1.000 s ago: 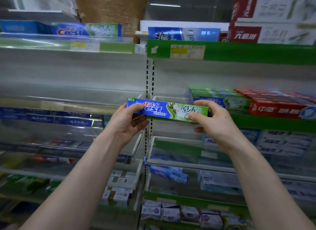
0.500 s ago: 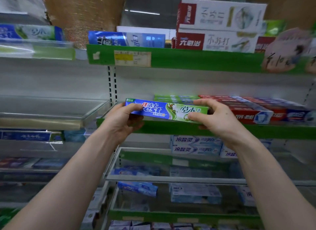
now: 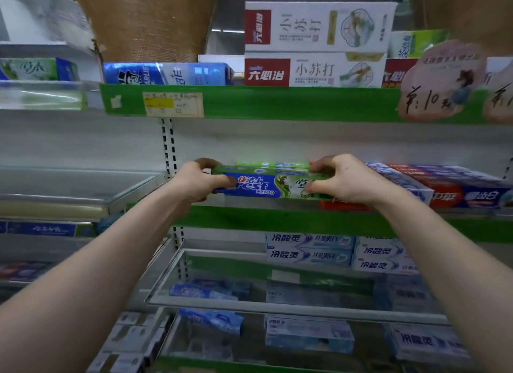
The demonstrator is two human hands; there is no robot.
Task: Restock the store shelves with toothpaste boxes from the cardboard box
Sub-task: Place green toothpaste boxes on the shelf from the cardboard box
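Reference: the green-fronted metal shelf [image 3: 277,222]. A row of red-and-blue toothpaste cartons [image 3: 449,196] occupies its right part. Green cartons [image 3: 273,165] lie at its rear centre. The long blue-and-green toothpaste box [image 3: 263,188] sits just over the shelf's front lip, long axis parallel to that lip. Your left hand [image 3: 194,182] clamps its left end and your right hand [image 3: 347,181] its right end, fingers curled over the top, thumbs on the front face. Neither hand is nearer. Room for moving lies toward the shelf's left end; your right hand crowds the red-and-blue row.

White back panel [image 3: 305,139], slotted metal upright [image 3: 169,147]; brown woven column [image 3: 150,20] above; ceiling strip light [image 3: 228,31] beyond.
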